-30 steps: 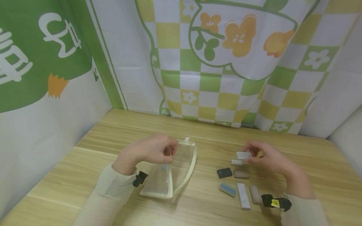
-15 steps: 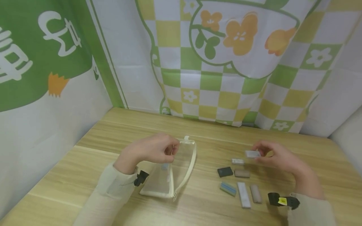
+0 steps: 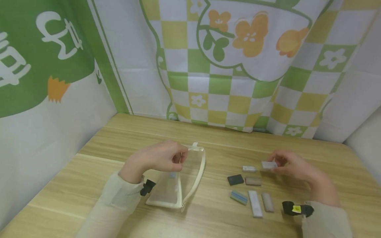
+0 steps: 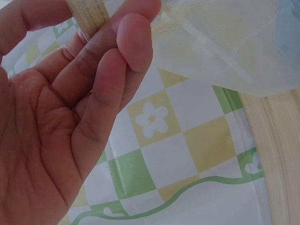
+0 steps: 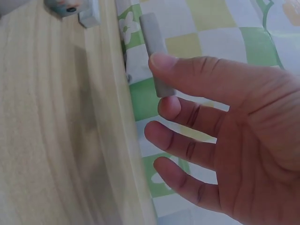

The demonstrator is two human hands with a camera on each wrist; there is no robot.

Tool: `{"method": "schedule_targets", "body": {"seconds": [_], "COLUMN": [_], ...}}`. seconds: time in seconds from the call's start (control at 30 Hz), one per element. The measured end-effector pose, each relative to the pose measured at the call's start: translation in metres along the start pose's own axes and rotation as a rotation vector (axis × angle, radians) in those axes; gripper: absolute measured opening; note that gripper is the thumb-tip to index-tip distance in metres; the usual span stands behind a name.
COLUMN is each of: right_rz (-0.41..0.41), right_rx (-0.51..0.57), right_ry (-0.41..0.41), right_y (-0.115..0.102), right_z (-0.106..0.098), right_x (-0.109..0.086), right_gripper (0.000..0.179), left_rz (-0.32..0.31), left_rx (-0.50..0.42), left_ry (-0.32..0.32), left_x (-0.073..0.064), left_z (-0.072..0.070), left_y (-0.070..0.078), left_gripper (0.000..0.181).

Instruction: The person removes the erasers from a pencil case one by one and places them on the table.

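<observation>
My left hand (image 3: 162,157) pinches the cream-edged rim of a see-through mesh zip pouch (image 3: 191,170), which stands with its mouth apart. In the left wrist view the woven rim (image 4: 89,16) passes between the fingers. On the right side, my right hand (image 3: 293,167) holds a white, eraser-like block (image 3: 268,165) between thumb and fingers. Seen from the right wrist, the block (image 5: 154,42) is thin and greyish, with the other fingers loosely bent below. Left of it lies a smaller white block (image 3: 249,169).
Nearer me on the wooden table (image 3: 214,218) lie a black block (image 3: 235,179), a brown rounded piece (image 3: 253,181), a blue-green striped block (image 3: 239,197), a long white block (image 3: 255,204) and another brown piece (image 3: 267,202). A checked curtain (image 3: 220,82) hangs behind.
My right hand has carried the white block rightward, away from the smaller white block. The left hand keeps its hold on the pouch rim.
</observation>
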State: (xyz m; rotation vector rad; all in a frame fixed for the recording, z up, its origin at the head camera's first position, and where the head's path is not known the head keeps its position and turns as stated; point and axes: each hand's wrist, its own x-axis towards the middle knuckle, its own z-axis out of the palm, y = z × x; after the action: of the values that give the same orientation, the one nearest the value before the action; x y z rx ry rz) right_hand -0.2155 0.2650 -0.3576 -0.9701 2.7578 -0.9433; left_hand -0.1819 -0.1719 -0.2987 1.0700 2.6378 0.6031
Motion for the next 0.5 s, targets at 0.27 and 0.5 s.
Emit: {"method": "schedule_targets", "body": {"seconds": [0.27,0.5], "right_rz": [0.057,0.1], "right_rx": [0.005,0.037], "right_ry": [-0.073,-0.135], "right_y": [0.0017,0.0029], "right_z": [0.0012,0.0041], "right_x": [0.0014,0.0013], "right_gripper": [0.023,0.023], "left_rz": [0.008,0.0], "left_rx": [0.006,0.007], "left_ry": [0.006,0.002], "left_x": [0.0008,0.0], "left_z": [-0.0005,0.0001], "left_y": [0.0006,0.0012], "left_gripper": [0.007,0.007]}}
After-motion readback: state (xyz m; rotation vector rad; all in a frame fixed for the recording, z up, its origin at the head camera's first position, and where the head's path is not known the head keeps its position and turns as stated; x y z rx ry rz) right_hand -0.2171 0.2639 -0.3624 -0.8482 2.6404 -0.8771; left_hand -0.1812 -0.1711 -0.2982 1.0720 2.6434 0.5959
